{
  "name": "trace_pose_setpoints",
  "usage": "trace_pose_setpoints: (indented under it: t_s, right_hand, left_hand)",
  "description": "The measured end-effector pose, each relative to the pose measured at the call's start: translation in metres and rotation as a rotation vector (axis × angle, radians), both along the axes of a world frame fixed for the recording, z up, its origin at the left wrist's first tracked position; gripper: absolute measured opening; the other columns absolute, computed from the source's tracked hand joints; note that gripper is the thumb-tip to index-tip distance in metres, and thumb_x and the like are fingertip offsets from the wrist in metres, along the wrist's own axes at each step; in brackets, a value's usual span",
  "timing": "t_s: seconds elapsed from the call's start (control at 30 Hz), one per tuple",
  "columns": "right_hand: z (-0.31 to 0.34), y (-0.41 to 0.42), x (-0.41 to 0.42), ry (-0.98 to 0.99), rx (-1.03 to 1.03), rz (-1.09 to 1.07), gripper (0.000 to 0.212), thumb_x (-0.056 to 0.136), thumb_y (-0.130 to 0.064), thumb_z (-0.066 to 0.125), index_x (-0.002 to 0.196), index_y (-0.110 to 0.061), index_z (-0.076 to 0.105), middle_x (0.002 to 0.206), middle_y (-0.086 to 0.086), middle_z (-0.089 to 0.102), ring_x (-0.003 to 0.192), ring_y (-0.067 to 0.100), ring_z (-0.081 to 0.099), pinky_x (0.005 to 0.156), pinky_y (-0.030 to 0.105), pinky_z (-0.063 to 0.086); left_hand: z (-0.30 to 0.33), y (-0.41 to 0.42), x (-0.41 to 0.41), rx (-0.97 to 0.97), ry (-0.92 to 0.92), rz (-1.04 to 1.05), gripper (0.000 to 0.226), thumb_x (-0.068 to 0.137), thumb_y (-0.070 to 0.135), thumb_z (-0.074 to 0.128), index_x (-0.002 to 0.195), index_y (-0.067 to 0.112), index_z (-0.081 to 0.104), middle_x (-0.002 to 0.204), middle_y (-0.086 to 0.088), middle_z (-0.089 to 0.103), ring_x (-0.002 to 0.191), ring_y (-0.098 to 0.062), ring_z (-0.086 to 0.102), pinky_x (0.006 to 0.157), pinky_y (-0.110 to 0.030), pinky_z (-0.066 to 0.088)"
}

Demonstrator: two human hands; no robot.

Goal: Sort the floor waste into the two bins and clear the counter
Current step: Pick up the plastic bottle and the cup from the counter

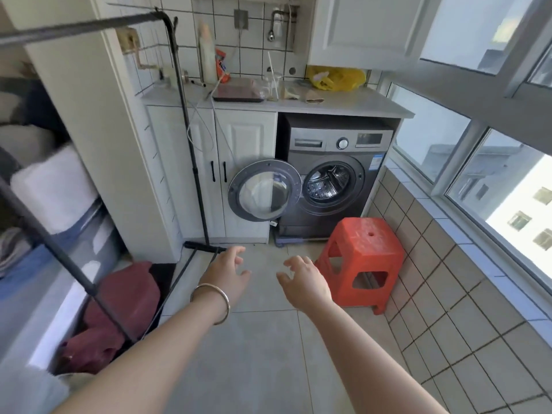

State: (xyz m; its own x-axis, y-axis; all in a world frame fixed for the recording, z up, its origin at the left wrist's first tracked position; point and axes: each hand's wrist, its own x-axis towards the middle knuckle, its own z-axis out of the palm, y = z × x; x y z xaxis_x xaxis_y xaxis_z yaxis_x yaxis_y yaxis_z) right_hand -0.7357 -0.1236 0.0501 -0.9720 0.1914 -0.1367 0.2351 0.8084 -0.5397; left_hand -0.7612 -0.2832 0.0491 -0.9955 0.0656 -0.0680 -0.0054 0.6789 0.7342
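Both hands spread empty, left hand, right hand, red stool just beside

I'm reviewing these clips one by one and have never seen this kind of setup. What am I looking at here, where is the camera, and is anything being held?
There is no machine: a person wears a wide-angle camera on the head, looking forward and down, so you see their own two arms. The left hand, with a bangle on its wrist, and the right hand are both open and hold nothing. Ahead is a counter with a yellow bag, a clear cup and other clutter. Below it a washing machine stands with its door swung open. A red stool stands on the floor. No bins are in view.
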Motion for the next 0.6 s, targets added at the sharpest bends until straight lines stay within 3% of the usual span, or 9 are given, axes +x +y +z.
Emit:
trace_pose_setpoints:
  t_s: [0.27,0.6]
  right_hand:
    - [0.021,-0.015,-0.139,0.021,-0.005,0.069,0.038,0.092,-0.036,0.046,0.127,-0.022,0.048,0.131,0.000,0.047,0.114,0.024,0.053,0.085,0.033,0.043]
    - [0.029,-0.012,-0.313,0.054,0.018,0.036,0.038,0.091,-0.034,0.047,0.127,-0.021,0.050,0.130,0.001,0.050,0.111,0.024,0.055,0.086,0.034,0.045]
  left_hand:
    - [0.026,-0.020,-0.125,-0.004,0.047,0.043,0.046,0.087,0.016,0.056,0.131,0.022,0.044,0.124,0.000,0.055,0.110,-0.015,0.056,0.090,-0.024,0.043]
    - [0.037,-0.027,-0.303,-0.066,0.075,-0.031,0.049,0.087,0.018,0.053,0.134,0.023,0.041,0.125,0.002,0.054,0.114,-0.018,0.053,0.101,-0.034,0.044]
